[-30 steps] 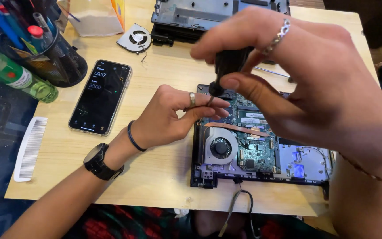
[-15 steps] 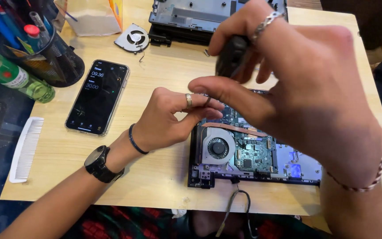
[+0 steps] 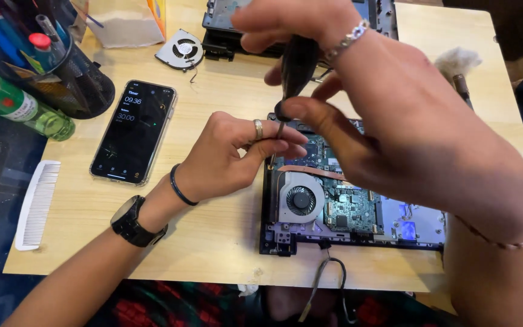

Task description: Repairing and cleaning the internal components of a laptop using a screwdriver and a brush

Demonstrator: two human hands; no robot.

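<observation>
An opened laptop base point(image 3: 358, 212) lies on the wooden table point(image 3: 213, 242), its circuit board and round cooling fan point(image 3: 301, 200) exposed. My right hand point(image 3: 394, 115) grips a black-handled screwdriver point(image 3: 298, 66) held nearly upright over the board's left top corner. My left hand point(image 3: 231, 154), with a ring and a wrist watch, pinches the thin shaft point(image 3: 279, 130) near its tip with finger and thumb. The tip itself is hidden behind my fingers.
A smartphone point(image 3: 133, 130) with a lit screen lies left of my hand. A loose fan point(image 3: 180, 49) and another dark laptop part point(image 3: 237, 24) sit at the back. A mesh pen holder point(image 3: 68, 79), green bottle point(image 3: 22, 109), white comb point(image 3: 36, 203) and brush point(image 3: 458, 69) surround them.
My right hand has lifted slightly and turned around the screwdriver handle. My left hand stays pinched at the shaft over the same corner of the board.
</observation>
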